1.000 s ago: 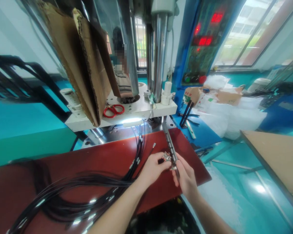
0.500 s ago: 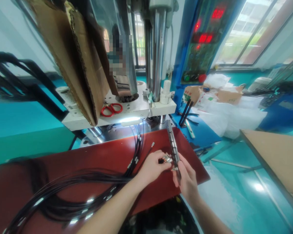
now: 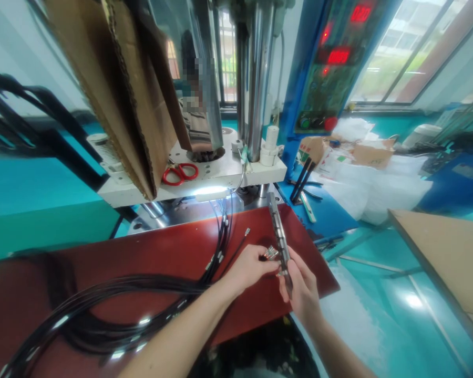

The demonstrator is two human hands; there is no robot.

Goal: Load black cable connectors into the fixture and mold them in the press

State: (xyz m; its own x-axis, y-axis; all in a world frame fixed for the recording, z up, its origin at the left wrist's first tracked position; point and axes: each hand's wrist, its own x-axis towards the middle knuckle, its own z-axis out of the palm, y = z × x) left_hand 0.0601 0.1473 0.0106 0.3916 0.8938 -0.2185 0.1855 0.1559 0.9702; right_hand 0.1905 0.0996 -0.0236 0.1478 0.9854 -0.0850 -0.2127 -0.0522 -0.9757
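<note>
My left hand point(image 3: 249, 269) is closed around several black wires whose metal terminals point(image 3: 271, 253) stick out past the fingertips, close to the bar. In my right hand point(image 3: 302, 278) is a long, narrow metal bar point(image 3: 277, 226) with notches along its side, gripped at its near end and tilted away from me. The fingers of both hands nearly meet at that end. A bundle of black cables point(image 3: 142, 283) lies in loops on the reddish-brown board point(image 3: 114, 257) to the left. One loose wire end with a metal terminal point(image 3: 247, 231) rests beyond my left hand.
Behind the board stands a press with a white plate point(image 3: 220, 176), where red-handled scissors point(image 3: 180, 174) and cardboard point(image 3: 142, 105) lie. A blue control box point(image 3: 323, 68) shows red digits. Pliers and a cutter point(image 3: 308, 208) sit on a blue shelf point(image 3: 335, 215). A table point(image 3: 445, 252) is at right.
My left hand has shifted slightly, and the terminals in it now sit bunched closer together. The bar and my right hand have hardly moved. The view has tilted a little.
</note>
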